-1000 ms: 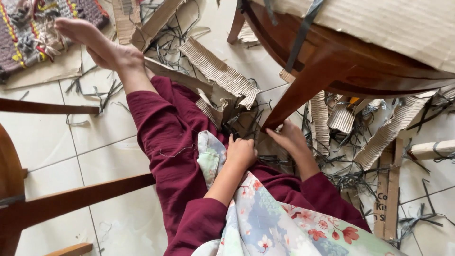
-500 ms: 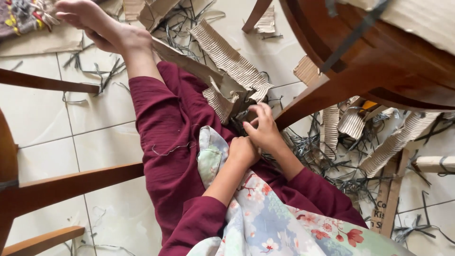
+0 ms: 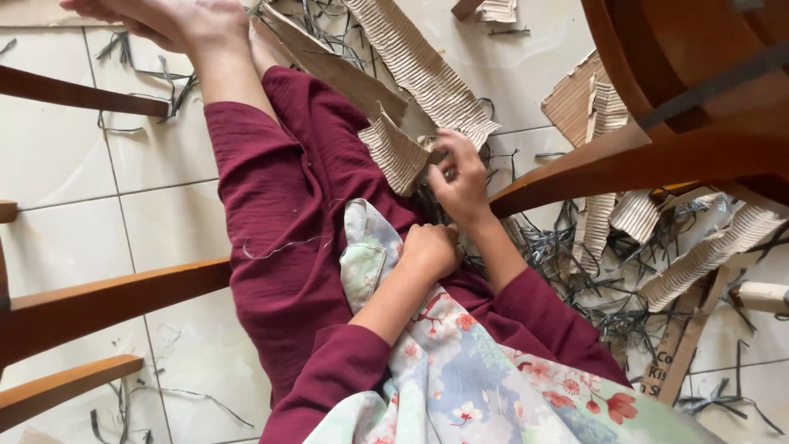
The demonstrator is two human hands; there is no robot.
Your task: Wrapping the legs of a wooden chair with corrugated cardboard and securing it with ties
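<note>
**A:** What does the right hand (image 3: 462, 177) touch?

**B:** A piece of corrugated cardboard (image 3: 397, 150), tan, its ridged fluting exposed where the outer liner is gone. The fingers are curled, and the fingertips pinch at the piece's torn right edge. It lies on the person's lap against the maroon trouser leg (image 3: 279, 214), just left of the hand.

**A:** And the left hand (image 3: 429, 249)?

**B:** Closed into a loose fist, resting on the lap just below the right hand. Whether it grips anything cannot be told; the fingers are turned under, out of sight.

**A:** How does the cardboard look overall?

**B:** Fan-shaped, narrow at the top, with parallel ribs running down to a ragged lower edge. Behind it lies a longer ribbed strip (image 3: 423, 70), slanting from the top of the view to the hand, and beside that a smooth flat brown strip (image 3: 329, 66).

**A:** The surroundings?

**B:** A white tiled floor (image 3: 74, 164) strewn with thin dark shreds (image 3: 567, 255) and further ribbed scraps (image 3: 699, 255) to the right. A brown wooden chair (image 3: 682, 107) stands over the right side; wooden rails (image 3: 107, 296) cross the left. A floral cloth (image 3: 477, 386) covers the lap, and a bare foot (image 3: 164, 20) shows at the top.
</note>
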